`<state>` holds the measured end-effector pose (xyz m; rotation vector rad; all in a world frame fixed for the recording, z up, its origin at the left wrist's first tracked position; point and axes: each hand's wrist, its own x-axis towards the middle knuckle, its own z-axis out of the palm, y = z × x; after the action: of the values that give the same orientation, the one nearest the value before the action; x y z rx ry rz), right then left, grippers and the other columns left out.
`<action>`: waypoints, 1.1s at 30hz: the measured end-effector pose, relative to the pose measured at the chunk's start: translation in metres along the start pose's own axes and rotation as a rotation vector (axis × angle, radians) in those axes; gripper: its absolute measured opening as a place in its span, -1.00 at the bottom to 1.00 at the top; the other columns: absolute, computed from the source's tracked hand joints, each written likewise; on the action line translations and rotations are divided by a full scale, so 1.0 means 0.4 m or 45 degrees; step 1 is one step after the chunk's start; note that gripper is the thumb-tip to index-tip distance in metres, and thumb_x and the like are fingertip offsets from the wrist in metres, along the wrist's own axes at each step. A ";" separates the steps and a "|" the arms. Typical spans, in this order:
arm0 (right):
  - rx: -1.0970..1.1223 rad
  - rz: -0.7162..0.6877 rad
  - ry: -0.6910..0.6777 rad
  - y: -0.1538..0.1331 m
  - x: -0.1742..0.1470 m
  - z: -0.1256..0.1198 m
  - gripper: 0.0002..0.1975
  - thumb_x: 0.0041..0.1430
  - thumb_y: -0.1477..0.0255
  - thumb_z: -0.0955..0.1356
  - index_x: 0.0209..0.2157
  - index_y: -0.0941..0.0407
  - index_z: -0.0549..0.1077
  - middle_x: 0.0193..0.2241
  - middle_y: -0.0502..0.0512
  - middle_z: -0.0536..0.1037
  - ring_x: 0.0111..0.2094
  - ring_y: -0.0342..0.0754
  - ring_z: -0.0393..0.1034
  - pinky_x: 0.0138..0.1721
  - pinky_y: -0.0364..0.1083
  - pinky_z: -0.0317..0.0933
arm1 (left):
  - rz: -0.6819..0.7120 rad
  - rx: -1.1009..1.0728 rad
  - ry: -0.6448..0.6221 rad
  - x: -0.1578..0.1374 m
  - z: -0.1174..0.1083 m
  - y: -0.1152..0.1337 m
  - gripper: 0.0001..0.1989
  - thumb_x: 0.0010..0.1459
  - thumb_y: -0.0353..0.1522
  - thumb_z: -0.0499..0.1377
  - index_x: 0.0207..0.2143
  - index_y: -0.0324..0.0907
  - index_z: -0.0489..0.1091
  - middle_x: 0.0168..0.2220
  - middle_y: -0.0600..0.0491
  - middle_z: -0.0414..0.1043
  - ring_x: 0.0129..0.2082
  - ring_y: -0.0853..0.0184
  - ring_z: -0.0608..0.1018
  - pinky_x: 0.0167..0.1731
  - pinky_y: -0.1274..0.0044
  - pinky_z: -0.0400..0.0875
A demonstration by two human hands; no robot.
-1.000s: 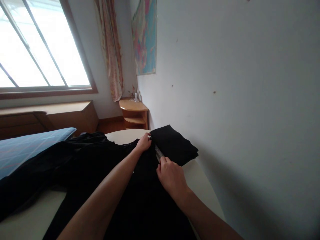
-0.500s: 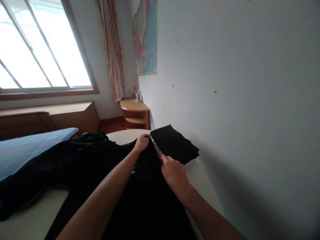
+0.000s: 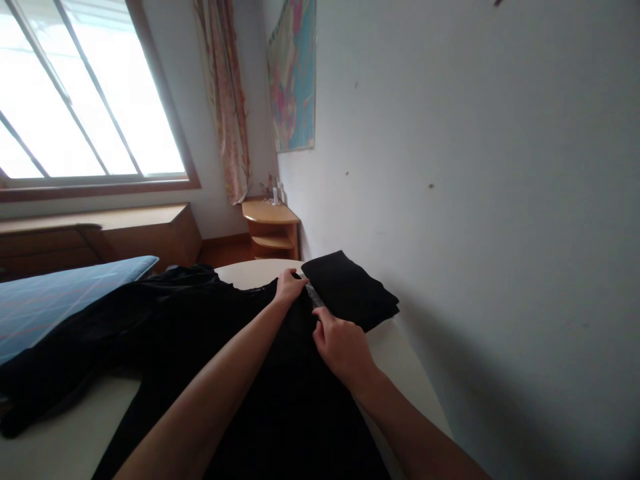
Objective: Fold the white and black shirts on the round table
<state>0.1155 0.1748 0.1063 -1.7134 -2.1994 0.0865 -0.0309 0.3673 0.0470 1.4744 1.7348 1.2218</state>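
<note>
A black garment (image 3: 290,407) lies spread over the pale table, one sleeve stretching off to the left. At its far right part, my left hand (image 3: 291,287) is closed with the fingers pinching the cloth edge. Closer to me and further right, my right hand (image 3: 343,343) is closed on the same edge, thumb and forefinger on the fabric. Between the two hands shows a shiny greyish strip (image 3: 314,294); what it is I cannot tell. Just beyond them sits a neatly folded black cloth (image 3: 353,290), close to the wall.
The pale rounded table (image 3: 250,272) stands by the white wall (image 3: 480,200). A blue checked pad (image 3: 75,290) is at the left. Farther back are a wooden corner shelf (image 3: 270,212), a low wooden cabinet (image 3: 150,227), a curtain (image 3: 227,113) and a window.
Both hands have shifted slightly: the left a little right, the right a little left, bringing the garment's edge inward. White marks on the garment near the left forearm are now out of sight.
</note>
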 end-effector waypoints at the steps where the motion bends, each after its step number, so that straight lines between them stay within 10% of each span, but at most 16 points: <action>1: 0.047 -0.057 0.007 -0.005 -0.004 0.002 -0.68 0.34 0.43 0.20 0.08 0.01 0.37 -0.12 0.10 0.62 -0.20 0.01 0.56 -0.25 -0.11 0.27 | -0.006 -0.006 0.030 -0.005 -0.002 0.003 -0.46 -0.12 -0.43 0.41 -0.02 -0.30 0.43 -0.07 -0.16 0.53 -0.01 0.12 0.54 -0.08 0.46 0.41; 16: 0.655 -0.460 -0.211 -0.084 -0.058 0.065 -0.62 0.21 0.55 0.29 0.07 0.08 0.38 -0.04 0.07 0.54 -0.09 -0.07 0.46 -0.02 -0.15 0.26 | -0.089 -0.177 0.163 -0.106 -0.182 -0.098 -0.39 0.11 -0.57 0.17 0.24 -0.28 0.23 -0.10 -0.13 0.56 -0.27 0.30 0.63 -0.34 0.59 0.51; 33: 0.185 -0.210 -0.162 -0.095 -0.045 0.069 -0.83 0.15 0.49 0.28 -0.20 0.08 0.39 -0.27 0.04 0.59 -0.30 -0.05 0.48 -0.32 -0.12 0.12 | -0.087 -0.169 0.083 -0.125 -0.210 -0.139 -0.55 0.11 -0.59 0.19 0.07 -0.22 0.38 0.07 -0.12 0.47 -0.16 0.33 0.60 -0.19 0.58 0.49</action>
<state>0.0753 0.1520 0.0860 -1.4807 -2.3536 0.3132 -0.1156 0.2963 0.0271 1.3013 1.6972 1.3354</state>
